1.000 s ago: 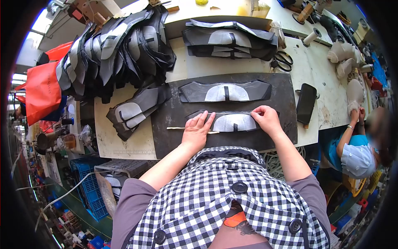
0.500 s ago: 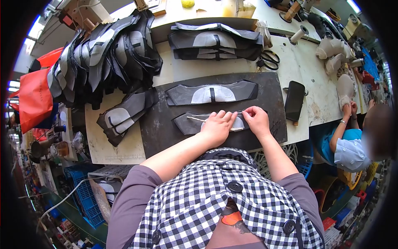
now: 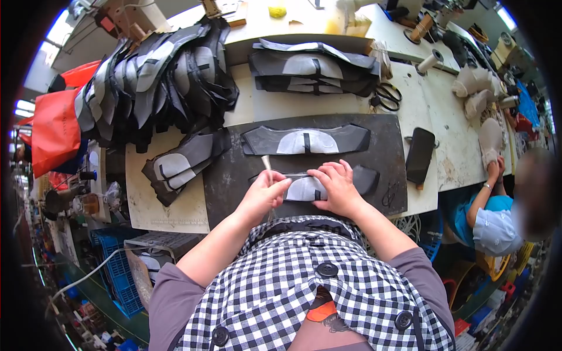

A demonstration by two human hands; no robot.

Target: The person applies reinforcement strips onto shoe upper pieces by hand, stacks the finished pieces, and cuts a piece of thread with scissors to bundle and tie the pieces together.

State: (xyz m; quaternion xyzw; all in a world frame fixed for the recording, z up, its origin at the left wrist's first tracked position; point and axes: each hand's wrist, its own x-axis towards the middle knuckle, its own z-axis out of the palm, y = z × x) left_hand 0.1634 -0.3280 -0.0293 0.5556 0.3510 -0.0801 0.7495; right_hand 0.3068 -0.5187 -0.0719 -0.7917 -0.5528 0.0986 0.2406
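Note:
On the dark board (image 3: 222, 187) lie two grey-and-black curved pieces with pale half-round patches. My left hand (image 3: 263, 196) is closed round a thin pale strip (image 3: 267, 162), whose end sticks up past the fingers, at the left part of the nearer piece (image 3: 302, 189). My right hand (image 3: 338, 188) rests on the same piece, right of its pale patch, with fingers apart. Beyond both hands lies the farther piece (image 3: 305, 141), untouched. A small dark thread tangle (image 3: 389, 194) is on the board's right part.
Stacked pieces (image 3: 313, 64) stand behind the board; a large heap (image 3: 158, 76) and a smaller stack (image 3: 184, 161) are at left. Black scissors (image 3: 386, 97) and a phone (image 3: 420, 155) lie at right. A co-worker (image 3: 494, 216) sits at far right, hands on a pale shoe form (image 3: 490, 140).
My left hand has moved left off the pale patch and lifted the strip's end. My right hand has shifted left and spread its fingers on the nearer piece. The camera view has also shifted.

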